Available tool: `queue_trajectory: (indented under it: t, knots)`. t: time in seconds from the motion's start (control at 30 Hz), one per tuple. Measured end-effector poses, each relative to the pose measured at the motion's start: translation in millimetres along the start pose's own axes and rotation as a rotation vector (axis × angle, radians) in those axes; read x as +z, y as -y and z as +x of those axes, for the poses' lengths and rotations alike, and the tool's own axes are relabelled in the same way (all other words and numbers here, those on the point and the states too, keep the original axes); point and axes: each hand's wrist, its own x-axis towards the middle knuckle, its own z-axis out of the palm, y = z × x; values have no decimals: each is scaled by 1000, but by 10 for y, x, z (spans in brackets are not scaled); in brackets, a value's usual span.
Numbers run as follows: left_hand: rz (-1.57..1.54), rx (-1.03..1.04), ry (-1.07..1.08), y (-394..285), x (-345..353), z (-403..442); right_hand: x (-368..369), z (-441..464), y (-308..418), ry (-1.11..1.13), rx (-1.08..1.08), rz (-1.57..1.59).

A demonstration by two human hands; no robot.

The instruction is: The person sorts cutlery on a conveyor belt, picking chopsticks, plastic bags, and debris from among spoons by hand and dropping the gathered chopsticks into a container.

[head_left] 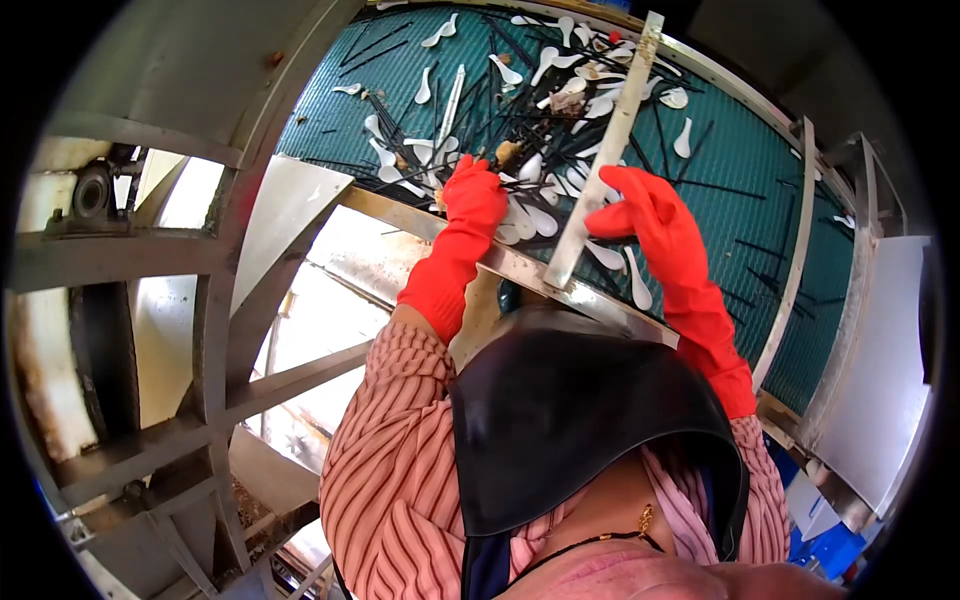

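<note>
Both of my hands wear long red rubber gloves. My left hand [474, 192] is closed over the near edge of a pile of white soup spoons and black chopsticks; whatever is in its fingers is hidden. White spoons [540, 220] lie just to its right, and dark chopsticks [490, 120] spread beyond it. Beside a pale metal bar [612, 135], my right hand [645, 210] hovers with bent fingers and a gap between them, nothing visible inside. Below that hand, a white spoon [637, 280] rests near the belt's front rail.
A green ribbed conveyor belt [745, 150] carries the scattered utensils and some brownish food scraps [508, 152]. The metal bar crosses the belt, and a metal rail [540, 268] runs along its near side. Steel framework [215, 330] stands at the left.
</note>
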Motion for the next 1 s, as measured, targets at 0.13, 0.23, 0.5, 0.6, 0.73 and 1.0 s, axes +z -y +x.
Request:
queue_trajectory:
  t: [0.13, 0.23, 0.5, 0.6, 0.73, 1.0]
  knots:
    - [-420, -364, -188, 570, 84, 419, 386, 577, -29, -103, -36, 2]
    - [-536, -617, 116, 1157, 148, 901, 556, 1248, -376, -126, -187, -310]
    - [-737, -634, 432, 1404, 520, 1557, 145, 2498, -1083, -92, -169, -1279]
    - [-457, -531, 415, 1641, 759, 1633, 80, 2527, -1212, -39, 297, -1673]
    - [-179, -330, 319, 1576, 622, 1798, 59, 2513, -1066, 172, 454, -1772]
    - [-308, -455, 529, 1205, 921, 1952, 212, 2789, -891, -114, 40, -1600]
